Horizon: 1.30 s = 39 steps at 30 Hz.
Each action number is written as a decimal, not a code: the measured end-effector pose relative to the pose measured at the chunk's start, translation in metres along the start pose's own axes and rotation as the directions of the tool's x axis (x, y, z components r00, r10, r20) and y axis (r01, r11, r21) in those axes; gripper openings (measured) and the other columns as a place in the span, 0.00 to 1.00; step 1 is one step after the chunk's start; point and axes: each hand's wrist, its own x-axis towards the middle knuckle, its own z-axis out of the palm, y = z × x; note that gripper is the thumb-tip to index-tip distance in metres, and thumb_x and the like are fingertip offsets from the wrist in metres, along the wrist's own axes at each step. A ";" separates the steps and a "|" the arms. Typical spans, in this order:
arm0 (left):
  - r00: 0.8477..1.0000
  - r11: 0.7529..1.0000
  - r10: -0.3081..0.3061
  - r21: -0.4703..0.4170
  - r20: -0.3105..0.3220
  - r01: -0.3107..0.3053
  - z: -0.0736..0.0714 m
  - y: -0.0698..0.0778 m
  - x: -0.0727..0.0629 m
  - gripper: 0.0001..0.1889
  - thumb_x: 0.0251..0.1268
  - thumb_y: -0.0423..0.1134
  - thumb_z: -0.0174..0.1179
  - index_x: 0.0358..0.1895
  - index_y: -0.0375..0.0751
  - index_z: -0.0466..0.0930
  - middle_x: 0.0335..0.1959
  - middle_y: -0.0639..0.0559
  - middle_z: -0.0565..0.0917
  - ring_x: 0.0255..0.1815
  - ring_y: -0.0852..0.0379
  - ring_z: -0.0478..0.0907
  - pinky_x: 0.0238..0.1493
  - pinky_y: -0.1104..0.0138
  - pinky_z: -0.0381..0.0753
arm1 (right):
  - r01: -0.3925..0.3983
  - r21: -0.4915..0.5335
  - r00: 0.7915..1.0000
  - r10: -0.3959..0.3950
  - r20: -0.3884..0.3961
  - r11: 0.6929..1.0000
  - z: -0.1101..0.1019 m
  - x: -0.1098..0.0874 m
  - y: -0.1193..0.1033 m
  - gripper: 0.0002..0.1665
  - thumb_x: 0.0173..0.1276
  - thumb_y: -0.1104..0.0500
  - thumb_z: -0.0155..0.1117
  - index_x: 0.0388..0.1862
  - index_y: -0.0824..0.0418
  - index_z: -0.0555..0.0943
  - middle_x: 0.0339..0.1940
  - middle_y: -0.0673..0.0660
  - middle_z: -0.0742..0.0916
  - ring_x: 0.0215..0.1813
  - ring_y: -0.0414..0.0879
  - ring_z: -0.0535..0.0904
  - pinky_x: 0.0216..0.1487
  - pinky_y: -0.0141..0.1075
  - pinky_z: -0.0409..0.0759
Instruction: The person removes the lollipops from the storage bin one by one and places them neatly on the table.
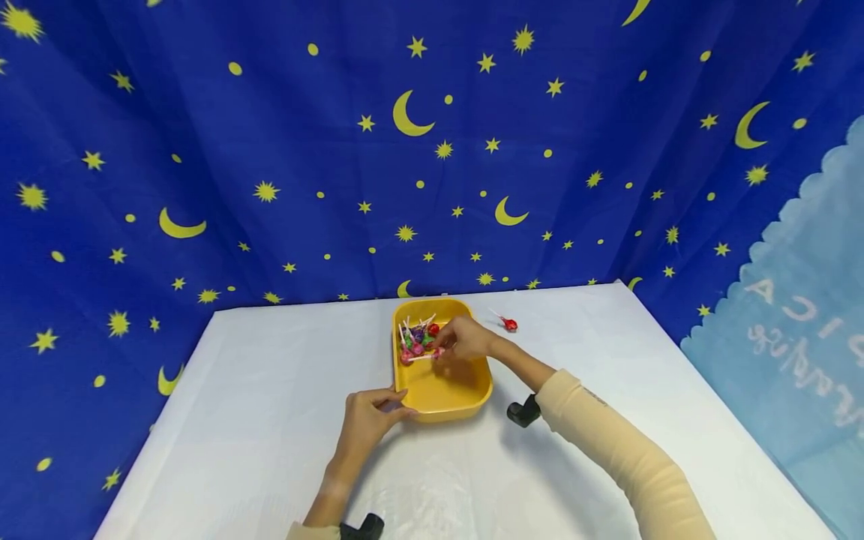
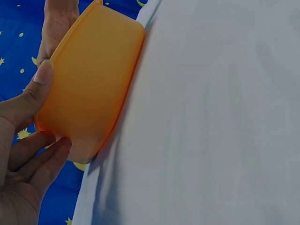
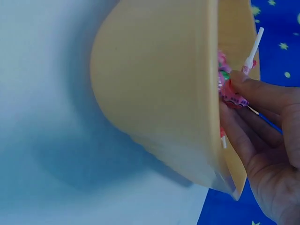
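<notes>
Sleeve [image 1: 621,450] foremost; left grip [image 1: 367,424] pinching tray edge [image 1: 448,414]; lollipops [image 1: 417,349] far-end.

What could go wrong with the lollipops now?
The right hand pinches a pink lollipop close to the other lollipops, so it might knock some about. The left hand grips the yellow tray by its near left corner, so a sudden tug could tilt it. The red lollipop lies loose on the table, so a bump might roll it away.

The yellow tray [image 3: 154,70] hides most lollipops [image 1: 418,349] from the right wrist camera; the head view's bottom crops the counter [image 1: 283,375].
</notes>
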 end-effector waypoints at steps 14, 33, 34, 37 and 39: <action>1.000 1.000 -0.018 -0.001 -0.014 0.018 0.000 0.001 -0.003 0.16 0.37 0.34 0.78 0.34 0.31 0.88 0.36 0.40 0.89 0.41 0.43 0.87 0.43 0.61 0.88 | -0.094 0.126 0.970 0.120 -0.214 0.988 -0.018 -0.017 -0.002 0.11 0.58 0.64 0.74 0.40 0.66 0.86 0.36 0.58 0.90 0.38 0.42 0.85 0.42 0.31 0.87; 1.000 1.000 0.018 -0.002 -0.013 -0.018 -0.002 -0.002 0.000 0.16 0.38 0.33 0.78 0.34 0.30 0.88 0.35 0.39 0.89 0.37 0.44 0.88 0.40 0.61 0.88 | -0.158 0.248 0.881 0.250 -0.402 0.956 -0.037 -0.049 0.016 0.16 0.59 0.65 0.74 0.45 0.70 0.85 0.40 0.65 0.89 0.42 0.53 0.87 0.43 0.35 0.88; 1.000 1.000 0.020 0.000 -0.011 -0.020 -0.002 -0.001 0.000 0.16 0.38 0.33 0.78 0.34 0.30 0.88 0.35 0.39 0.89 0.36 0.44 0.88 0.40 0.61 0.88 | -0.160 0.256 0.881 0.255 -0.399 0.953 -0.037 -0.051 0.018 0.16 0.59 0.64 0.74 0.45 0.70 0.85 0.40 0.66 0.89 0.42 0.54 0.87 0.43 0.35 0.88; 1.000 1.000 0.021 0.011 -0.005 -0.021 -0.001 -0.001 0.000 0.17 0.38 0.33 0.78 0.35 0.29 0.88 0.35 0.39 0.89 0.36 0.44 0.88 0.40 0.62 0.88 | -0.171 0.267 0.879 0.269 -0.394 0.949 -0.037 -0.055 0.022 0.17 0.59 0.64 0.74 0.46 0.71 0.85 0.41 0.67 0.89 0.41 0.54 0.87 0.42 0.35 0.88; 1.000 1.000 0.020 0.018 -0.001 -0.020 -0.001 -0.001 0.000 0.17 0.37 0.32 0.78 0.35 0.29 0.88 0.35 0.39 0.88 0.36 0.43 0.88 0.40 0.62 0.88 | -0.179 0.259 0.875 0.274 -0.400 0.949 -0.037 -0.059 0.023 0.17 0.59 0.64 0.74 0.46 0.71 0.85 0.40 0.66 0.89 0.40 0.52 0.87 0.40 0.33 0.88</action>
